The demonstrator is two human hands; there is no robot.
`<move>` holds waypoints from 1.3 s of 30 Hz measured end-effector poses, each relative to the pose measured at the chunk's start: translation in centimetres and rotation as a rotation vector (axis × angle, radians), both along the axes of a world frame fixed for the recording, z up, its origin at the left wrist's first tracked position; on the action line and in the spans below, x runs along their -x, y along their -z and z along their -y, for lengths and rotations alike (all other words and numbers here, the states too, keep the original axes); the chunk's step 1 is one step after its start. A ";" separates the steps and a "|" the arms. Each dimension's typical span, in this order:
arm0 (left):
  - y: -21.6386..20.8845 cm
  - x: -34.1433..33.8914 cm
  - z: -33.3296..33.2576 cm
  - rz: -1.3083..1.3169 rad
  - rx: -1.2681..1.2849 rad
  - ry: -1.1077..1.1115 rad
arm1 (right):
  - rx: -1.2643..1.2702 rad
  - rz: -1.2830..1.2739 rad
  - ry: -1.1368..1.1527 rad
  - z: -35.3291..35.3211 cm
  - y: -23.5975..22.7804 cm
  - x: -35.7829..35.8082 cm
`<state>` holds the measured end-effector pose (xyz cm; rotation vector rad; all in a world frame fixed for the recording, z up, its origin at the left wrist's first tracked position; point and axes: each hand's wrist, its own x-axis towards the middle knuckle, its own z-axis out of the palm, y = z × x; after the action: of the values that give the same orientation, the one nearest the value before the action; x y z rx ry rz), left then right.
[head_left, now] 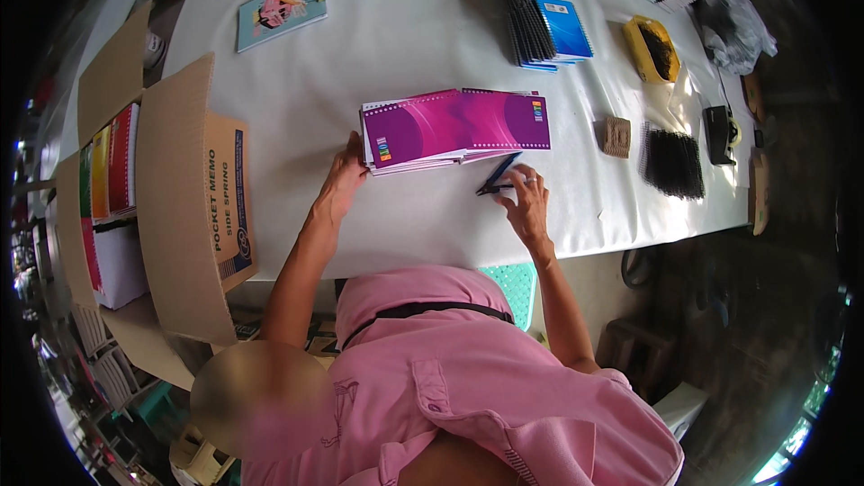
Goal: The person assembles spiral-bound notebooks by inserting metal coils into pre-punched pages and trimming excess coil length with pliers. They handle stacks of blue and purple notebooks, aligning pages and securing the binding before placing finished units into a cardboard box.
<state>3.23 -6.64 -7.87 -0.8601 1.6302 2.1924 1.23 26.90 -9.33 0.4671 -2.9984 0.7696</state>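
In the middle of the table lie two overlapping stacks of purple memo pads [450,126], with rows of punched holes along their edges. My left hand [344,166] is at the left end of the stack, its fingers closed against the edge; some fingertips are hidden. Just below the right part of the pads, my right hand [528,202] holds small dark blue pliers [497,182] between bent fingers. The pliers lie close to the tabletop, and their exact shape is partly covered by the fingers.
An open cardboard box [184,207] with notebooks stands at left. Blue spiral notebooks [549,22] are stacked at the back. To the right are a yellow container [650,49], a brown block [616,137], black spiral coils [673,165] and a tape dispenser [720,135].
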 end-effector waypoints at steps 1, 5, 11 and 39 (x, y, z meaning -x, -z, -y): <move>-0.4 -0.1 0.1 -0.006 -0.018 -0.005 | 0.028 -0.009 -0.003 -1.2 0.9 0.1; -0.7 -0.8 0.0 -0.116 -0.134 -0.091 | 0.050 -0.254 0.067 -7.2 4.0 2.1; 2.9 1.3 -1.0 -0.180 -0.302 -0.014 | 0.017 -0.231 0.296 -19.0 6.9 4.8; 6.1 -1.4 -9.2 -0.954 1.290 0.564 | 0.103 -0.078 0.266 -8.0 5.9 -20.6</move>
<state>4.60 2.53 -13.99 0.6333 3.2061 0.9231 21.84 34.90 -15.28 0.0889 -2.8494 0.8529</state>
